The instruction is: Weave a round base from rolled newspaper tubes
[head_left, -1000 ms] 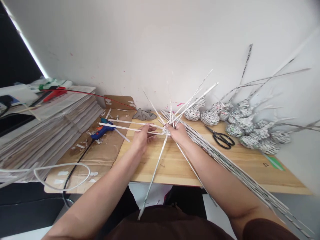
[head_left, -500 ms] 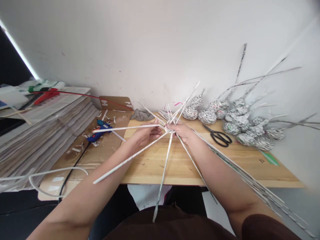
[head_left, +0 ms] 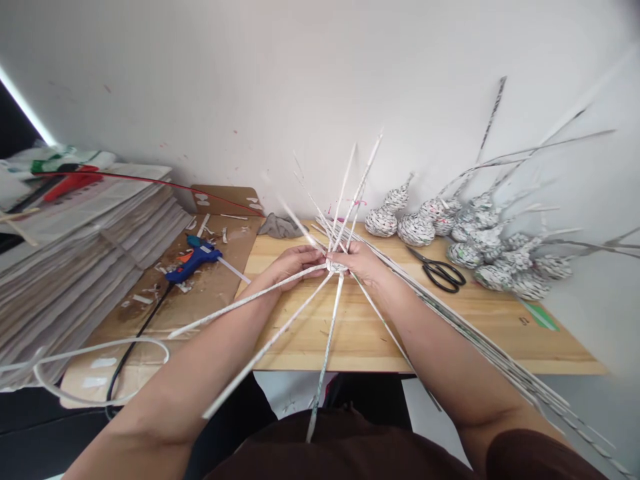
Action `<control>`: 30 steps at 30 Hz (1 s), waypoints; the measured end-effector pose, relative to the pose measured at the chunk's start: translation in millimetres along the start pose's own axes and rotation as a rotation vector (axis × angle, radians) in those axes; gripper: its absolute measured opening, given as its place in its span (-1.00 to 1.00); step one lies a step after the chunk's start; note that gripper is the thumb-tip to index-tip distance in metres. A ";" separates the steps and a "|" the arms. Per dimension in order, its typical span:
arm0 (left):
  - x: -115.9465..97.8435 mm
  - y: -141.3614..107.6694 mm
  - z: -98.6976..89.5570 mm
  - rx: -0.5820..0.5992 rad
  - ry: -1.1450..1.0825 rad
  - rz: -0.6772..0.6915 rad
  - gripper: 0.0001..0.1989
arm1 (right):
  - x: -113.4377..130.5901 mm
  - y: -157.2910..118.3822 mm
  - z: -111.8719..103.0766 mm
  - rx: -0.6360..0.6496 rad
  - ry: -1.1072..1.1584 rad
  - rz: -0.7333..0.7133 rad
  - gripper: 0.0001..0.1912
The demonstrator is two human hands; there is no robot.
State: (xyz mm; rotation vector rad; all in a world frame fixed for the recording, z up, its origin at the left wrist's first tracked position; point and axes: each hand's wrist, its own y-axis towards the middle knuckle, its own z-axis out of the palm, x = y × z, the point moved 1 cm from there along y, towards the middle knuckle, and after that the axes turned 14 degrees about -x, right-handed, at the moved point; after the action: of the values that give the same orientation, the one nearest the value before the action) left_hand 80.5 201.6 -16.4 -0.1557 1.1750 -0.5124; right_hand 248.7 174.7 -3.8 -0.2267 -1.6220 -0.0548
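Observation:
Between my hands is a small woven paper base (head_left: 336,266), with several rolled paper sticks (head_left: 270,355) fanning out from it in all directions. My left hand (head_left: 299,264) is closed at its left side, the fingers pinching a paper stick near the weave. On the other side my right hand (head_left: 363,263) grips the base's right edge, thumb on top. Both hands are above the wooden board, and the undersides of the fingers are hidden.
Black scissors (head_left: 439,270) lie right of my hands, before several woven paper gourds (head_left: 417,228). A bundle of paper sticks (head_left: 465,327) runs along my right forearm. To the left are a blue glue gun (head_left: 194,262) on cardboard, a grey cloth (head_left: 283,227) and stacked newspapers (head_left: 125,247).
The sticks have shifted around the base: the left ones now slant lower and the far ones stand up more. My left fingers have closed in on the weave.

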 end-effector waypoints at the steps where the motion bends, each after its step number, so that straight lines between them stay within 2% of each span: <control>1: 0.1 -0.5 -0.4 -0.005 -0.006 0.003 -0.79 | 0.1 -0.3 0.4 -0.004 -0.007 -0.003 -0.67; 9: 4.2 -6.0 2.9 -0.006 0.034 0.131 -0.45 | -2.8 -2.4 6.5 0.000 -0.010 -0.015 -0.66; 12: 6.5 -7.3 7.2 -0.061 0.050 0.216 -0.48 | -1.1 -4.7 8.3 -0.005 0.004 -0.018 -0.67; 15: 7.8 -6.6 10.4 -0.175 -0.007 0.260 -0.58 | 1.4 -7.1 10.1 0.020 0.025 -0.038 -0.67; 18: 8.3 -5.0 11.5 -0.213 -0.034 0.214 -0.68 | 2.9 -8.9 11.7 -0.007 0.021 -0.037 -0.67; 24: 5.9 -4.1 7.2 -0.142 -0.045 0.088 -0.78 | 2.5 -9.7 14.9 -0.069 -0.008 -0.032 -0.77; 27: 5.8 -5.2 6.1 -0.092 -0.051 0.050 -0.75 | 2.0 -8.6 14.4 -0.075 0.002 -0.032 -0.80; 30: 6.6 -5.5 6.4 -0.121 -0.048 0.068 -0.65 | 0.5 -7.5 13.5 -0.044 -0.012 -0.026 -0.83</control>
State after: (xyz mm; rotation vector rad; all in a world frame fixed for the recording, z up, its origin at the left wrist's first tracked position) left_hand 86.5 192.8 -17.4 -0.2297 1.1610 -0.3765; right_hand 234.1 169.7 -3.4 -0.2404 -1.6371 -0.1097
